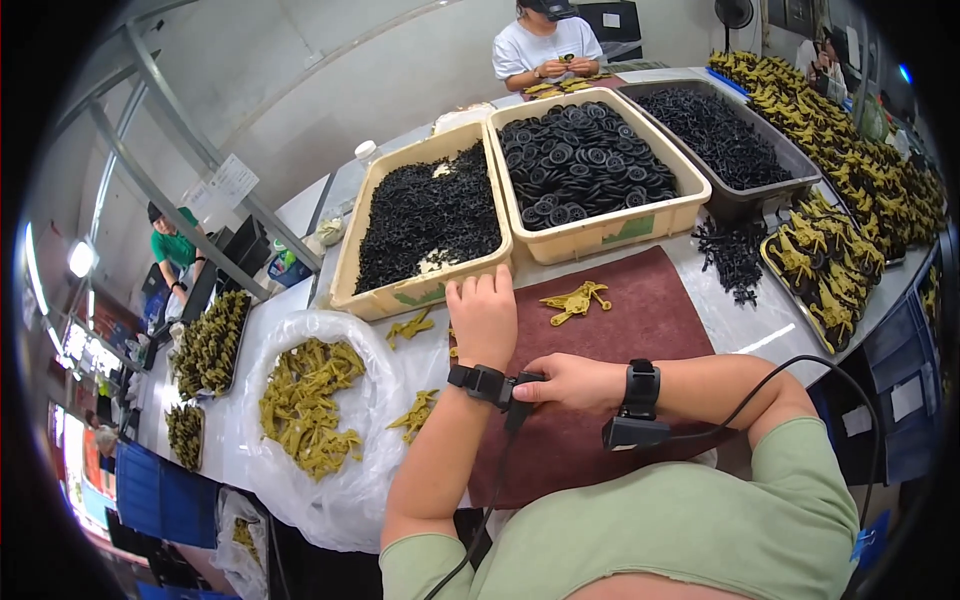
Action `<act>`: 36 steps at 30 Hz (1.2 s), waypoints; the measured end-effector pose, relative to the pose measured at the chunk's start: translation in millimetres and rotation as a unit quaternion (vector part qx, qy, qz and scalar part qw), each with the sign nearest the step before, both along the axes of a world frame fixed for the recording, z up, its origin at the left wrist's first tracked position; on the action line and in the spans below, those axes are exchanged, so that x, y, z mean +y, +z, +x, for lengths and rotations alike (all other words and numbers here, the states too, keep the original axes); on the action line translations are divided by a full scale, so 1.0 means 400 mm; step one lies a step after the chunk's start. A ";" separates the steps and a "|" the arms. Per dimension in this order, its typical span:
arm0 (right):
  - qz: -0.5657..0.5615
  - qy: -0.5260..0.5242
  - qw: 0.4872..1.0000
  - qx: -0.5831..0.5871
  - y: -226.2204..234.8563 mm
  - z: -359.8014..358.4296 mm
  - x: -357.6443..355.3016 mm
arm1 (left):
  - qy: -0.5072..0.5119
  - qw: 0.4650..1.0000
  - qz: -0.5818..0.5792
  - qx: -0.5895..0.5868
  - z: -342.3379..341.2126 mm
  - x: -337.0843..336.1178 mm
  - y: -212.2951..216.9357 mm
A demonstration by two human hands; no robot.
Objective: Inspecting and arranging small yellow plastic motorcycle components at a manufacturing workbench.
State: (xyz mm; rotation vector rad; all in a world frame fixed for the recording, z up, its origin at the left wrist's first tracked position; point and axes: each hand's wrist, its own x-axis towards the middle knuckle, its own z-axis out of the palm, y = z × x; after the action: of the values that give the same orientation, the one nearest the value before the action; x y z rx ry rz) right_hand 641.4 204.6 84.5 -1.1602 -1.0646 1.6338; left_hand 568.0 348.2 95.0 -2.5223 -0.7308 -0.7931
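Our left hand [484,316] lies flat and open on the maroon mat [640,320], near its far edge; our right hand [568,383] pinches the black wrist device [487,384] strapped on our left wrist

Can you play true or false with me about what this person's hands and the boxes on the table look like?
1. The right hand touches the black strap device on the left wrist. True.
2. The left hand holds a black wheel. False: it lies flat on the dark red mat, holding nothing.
3. The beige plastic tub of round black wheels sits behind the mat. True.
4. The small yellow-green plastic toy part on the mat is blue. False: it is yellow-green.
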 end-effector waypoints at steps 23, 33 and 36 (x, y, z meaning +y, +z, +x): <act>0.127 0.051 0.915 -0.379 0.157 0.004 -0.081 | -0.080 0.976 0.097 -0.176 -0.052 -0.071 0.127; 0.134 -0.011 0.966 -0.223 0.048 -0.051 -0.055 | -0.180 0.905 -0.294 -0.248 -0.043 -0.138 0.119; 0.134 -0.007 0.962 -0.239 0.056 -0.050 -0.054 | -0.211 0.838 -0.418 -0.279 -0.044 -0.135 0.117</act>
State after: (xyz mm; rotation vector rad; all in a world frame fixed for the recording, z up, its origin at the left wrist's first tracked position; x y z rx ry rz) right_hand 621.4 182.9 106.9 -1.4054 -1.5231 1.1700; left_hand 550.4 294.2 141.9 -3.3319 -0.8277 -1.7273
